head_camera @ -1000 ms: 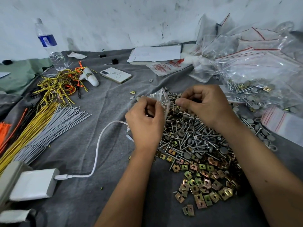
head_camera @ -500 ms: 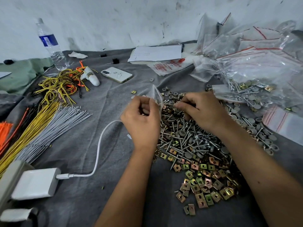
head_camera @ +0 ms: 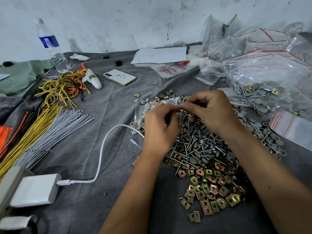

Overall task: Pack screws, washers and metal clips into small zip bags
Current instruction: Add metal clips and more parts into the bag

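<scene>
Pinching crinkly clear zip bag [head_camera: 143, 114], both hands, left hand [head_camera: 159, 127], right hand [head_camera: 211, 110]

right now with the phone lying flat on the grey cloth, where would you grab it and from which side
Take the white smartphone by its two long edges, coming straight down from above. It lies flat, camera side up, on the grey cloth, so only the thin sides give a pinch. The cloth around it is bare, leaving finger room on both sides.
</scene>
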### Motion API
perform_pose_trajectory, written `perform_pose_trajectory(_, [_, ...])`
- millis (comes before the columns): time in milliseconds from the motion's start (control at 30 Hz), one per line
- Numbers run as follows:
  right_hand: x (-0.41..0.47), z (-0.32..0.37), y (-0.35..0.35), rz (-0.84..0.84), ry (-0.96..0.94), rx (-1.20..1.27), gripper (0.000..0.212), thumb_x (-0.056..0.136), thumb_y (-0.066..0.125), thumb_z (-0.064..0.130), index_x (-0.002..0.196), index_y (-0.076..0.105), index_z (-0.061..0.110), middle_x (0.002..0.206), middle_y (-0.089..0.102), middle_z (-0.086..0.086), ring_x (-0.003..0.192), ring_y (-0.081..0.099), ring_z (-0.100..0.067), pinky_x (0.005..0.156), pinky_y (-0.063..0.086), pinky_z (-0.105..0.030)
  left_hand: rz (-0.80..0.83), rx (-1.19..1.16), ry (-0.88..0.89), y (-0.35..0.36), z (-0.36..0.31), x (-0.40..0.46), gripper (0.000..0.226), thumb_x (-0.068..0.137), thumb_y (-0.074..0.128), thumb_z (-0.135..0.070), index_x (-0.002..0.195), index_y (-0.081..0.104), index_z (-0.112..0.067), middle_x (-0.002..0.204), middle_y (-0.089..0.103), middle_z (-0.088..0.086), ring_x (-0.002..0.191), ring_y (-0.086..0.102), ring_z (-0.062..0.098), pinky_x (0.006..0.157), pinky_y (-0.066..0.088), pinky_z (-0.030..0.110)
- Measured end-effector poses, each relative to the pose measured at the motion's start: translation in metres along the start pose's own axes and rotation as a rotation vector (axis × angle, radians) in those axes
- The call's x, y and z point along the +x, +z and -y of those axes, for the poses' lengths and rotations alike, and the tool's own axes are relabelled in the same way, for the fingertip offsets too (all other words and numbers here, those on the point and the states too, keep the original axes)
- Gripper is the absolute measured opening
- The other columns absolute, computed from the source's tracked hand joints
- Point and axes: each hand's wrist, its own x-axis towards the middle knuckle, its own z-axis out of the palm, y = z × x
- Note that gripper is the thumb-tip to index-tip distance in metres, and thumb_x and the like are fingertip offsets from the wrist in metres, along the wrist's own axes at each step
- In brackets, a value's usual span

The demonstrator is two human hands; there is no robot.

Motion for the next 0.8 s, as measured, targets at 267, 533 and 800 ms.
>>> perform_pose_trajectory(267, [0.002,-0.004,-0.002,0.104,0.028,-0.030,0.005,0.087,0.079,0.020,0.088,0.077,0.024,0.077,0.075,0.003,0.058,0.067,-0.013,0.063,0.056,-0.027,0.090,-0.101,-0.148,-0.001,-0.001,0.000,0.012,0.094,0.066,-0.015,0.084,0.073,-0.013,0.067,0.066,-0.005,0.060,0.058,0.008,0.057,0.043,0.027])
perform_pose_trajectory(533, [-0.001,0.002,0.016,-0.004,0.037,-0.099,0.006,0.095,0.071,0.023,0.092,0.075,0.019,0.080,0.074,0.003,0.076,0.070,-0.015,0.069,0.057,-0.029,0.012,-0.239,-0.321,0.000,-0.006,0.003,0.017,0.095,0.067,-0.009,0.078,0.070,-0.008,0.062,0.061,-0.002,0.056,0.052,0.012,0.055,0.041,0.029])
perform_pose_trajectory(800, [-0.001,0.002,0.022,-0.035,0.095,0.010,0.009,0.096,0.071,0.021,0.089,0.075,0.018,0.080,0.075,-0.002,0.079,0.072,-0.025,0.073,0.060,-0.044,0.023,-0.200,-0.230,0.000,-0.003,0.003,0.016,0.091,0.069,-0.008,0.075,0.067,-0.008,0.061,0.062,-0.002,0.054,0.054,0.011,0.052,0.042,0.027])
